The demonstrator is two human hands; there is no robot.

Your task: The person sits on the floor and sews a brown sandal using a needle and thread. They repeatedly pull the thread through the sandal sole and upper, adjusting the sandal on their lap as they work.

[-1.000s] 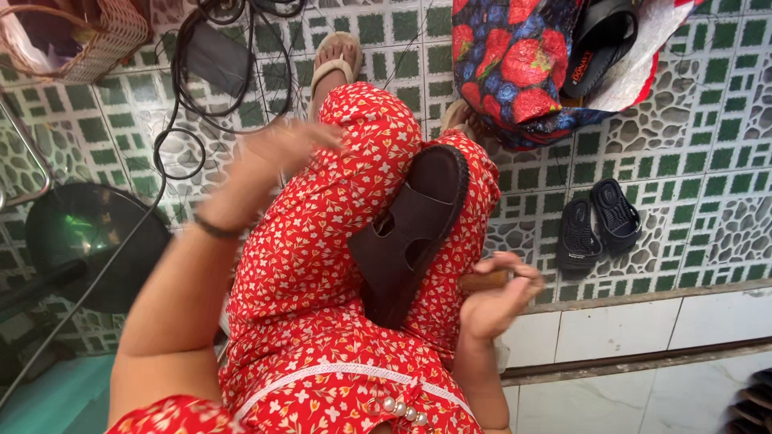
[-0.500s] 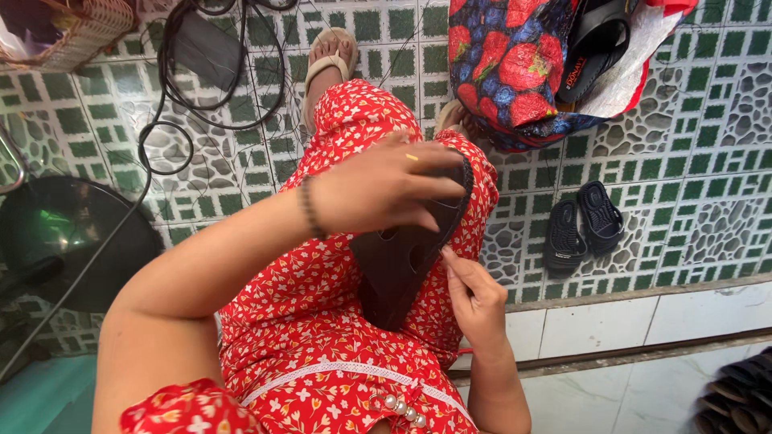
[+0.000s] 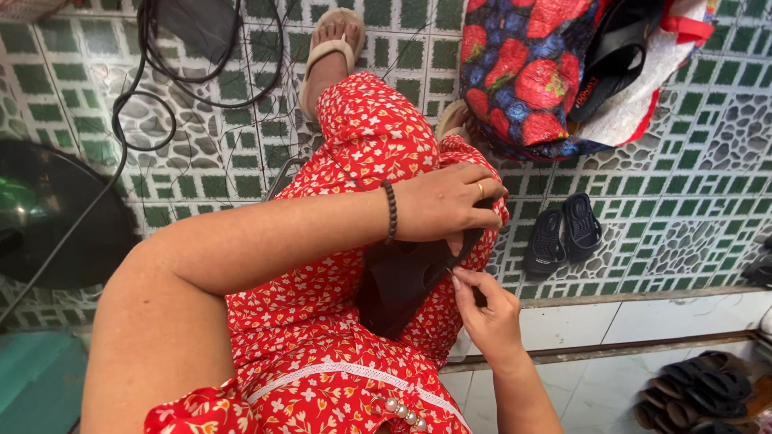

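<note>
my left hand (image 3: 446,202) lies curled over the top end of the black sandal (image 3: 406,277), fingers wrapped down onto it, a bead bracelet (image 3: 390,211) at my wrist. the sandal rests across my lap on my red flowered dress (image 3: 322,321). my right hand (image 3: 482,309) is below it, fingertips pinched together at the sandal's edge; whether they grip a strap or something thin, i cannot tell. a small black pair of sandals (image 3: 563,233) sits on the green tiled floor (image 3: 691,161) nearby.

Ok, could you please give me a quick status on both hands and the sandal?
Left hand gripping black sandal on the lap. Right hand pinching at its strap edge. Nothing in the way.
</note>
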